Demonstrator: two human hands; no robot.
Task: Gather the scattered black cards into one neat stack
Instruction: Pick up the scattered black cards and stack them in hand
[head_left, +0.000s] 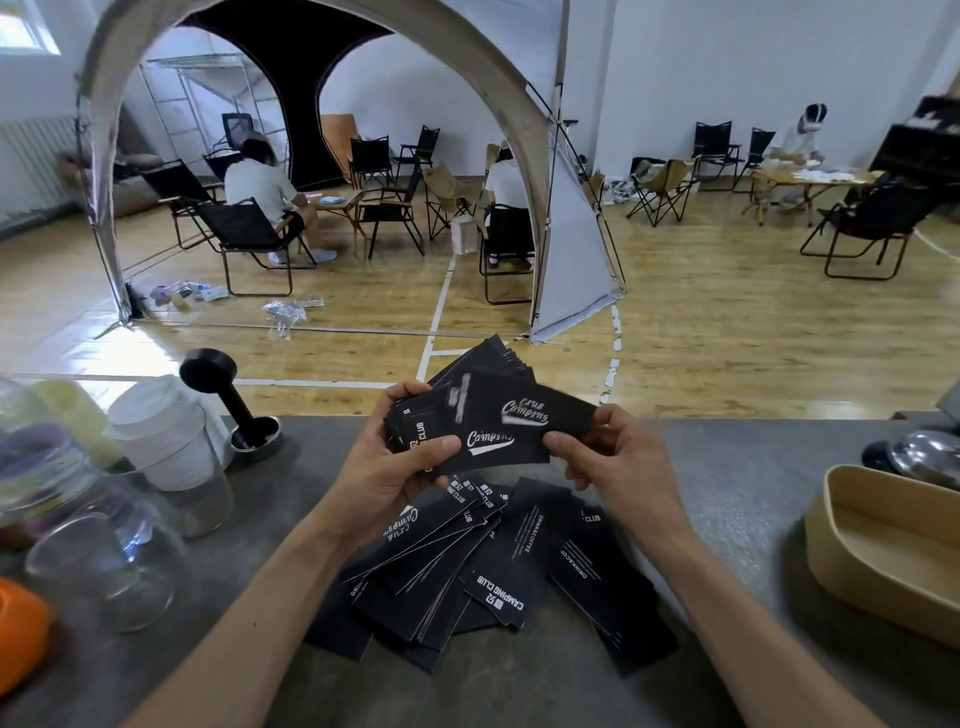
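Note:
A fanned bundle of black cards (493, 410) with white "Camping Club" print is held above the grey table (727, 499). My left hand (395, 467) grips the bundle's left end, thumb across the front. My right hand (613, 457) pinches the right edge of the front cards. Below my hands, several more black cards (498, 571) lie scattered and overlapping on the table, some face up, some showing small text.
At the left stand glass jars (104, 561), a stack of white paper cups (166, 436), a black tamper (228, 395) in a small dish and an orange object (21, 629). A beige tray (883, 545) and metal lids (930, 457) sit right. Beyond are tents, chairs and people.

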